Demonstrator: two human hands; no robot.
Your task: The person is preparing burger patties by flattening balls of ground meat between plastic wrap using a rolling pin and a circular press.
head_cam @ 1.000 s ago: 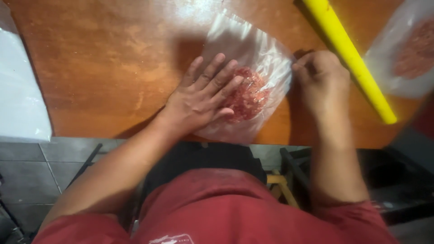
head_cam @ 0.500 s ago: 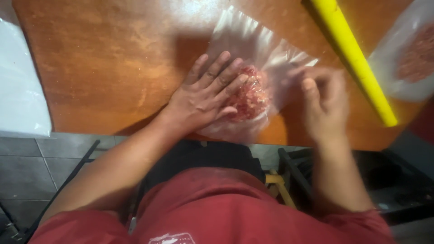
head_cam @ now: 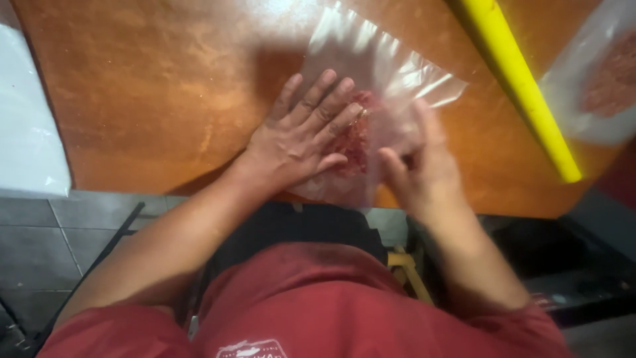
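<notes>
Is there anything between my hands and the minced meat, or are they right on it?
Only the clear plastic bag. The left hand lies flat on the bag over the red meat; the right hand, blurred, is at the bag's right side. Nothing else visible stands between.

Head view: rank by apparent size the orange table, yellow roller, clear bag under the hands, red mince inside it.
1. orange table, fills most of the upper frame.
2. clear bag, partly covered by the left hand and right hand.
3. yellow roller, long but thin; close to the bag, unsure.
4. red mince, mostly hidden.
</notes>
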